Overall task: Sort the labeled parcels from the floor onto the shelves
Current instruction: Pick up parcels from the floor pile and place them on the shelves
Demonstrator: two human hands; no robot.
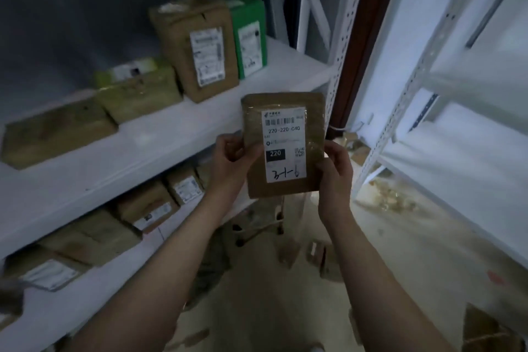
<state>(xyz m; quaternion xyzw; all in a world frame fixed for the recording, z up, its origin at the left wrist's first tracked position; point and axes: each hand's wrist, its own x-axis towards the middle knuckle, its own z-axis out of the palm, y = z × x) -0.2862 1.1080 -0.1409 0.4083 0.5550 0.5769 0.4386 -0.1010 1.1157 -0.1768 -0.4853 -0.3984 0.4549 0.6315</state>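
- Parcel (285, 190), flat and brown, is held upright in mid-air between both hands, in front of the edge of the upper shelf board (114, 168) and not touching it.
- Its white label (284, 146) faces the camera. It shows a barcode, the print 220-220-C40, a black block reading 220, a small square code and a handwritten mark at the bottom.
- The left hand (231, 157) grips the parcel's left edge, with the thumb across the front just beside the label and the fingers curled behind.
- The right hand (337, 168) grips the lower right edge, fingers wrapped round it.
- On the upper shelf board, a tall brown box (197, 46) stands upright with a white label on its front.
- A green box (248, 34) stands just beside it, nearer the white perforated post (340, 46).
- Left of those, a yellow-green parcel (128, 71) sits behind a low brown parcel (140, 97).
- A flat brown parcel (57, 134) lies further left, near the board's front edge.
- The lower shelf board (94, 303) holds a row of brown labelled parcels (145, 206), packed close together.
- A second white shelving unit (463, 157) stands to the right, well apart from the held parcel.
- On the floor (285, 308) between the units lie several small brownish items (317, 254), too blurred to read but probably more parcels.
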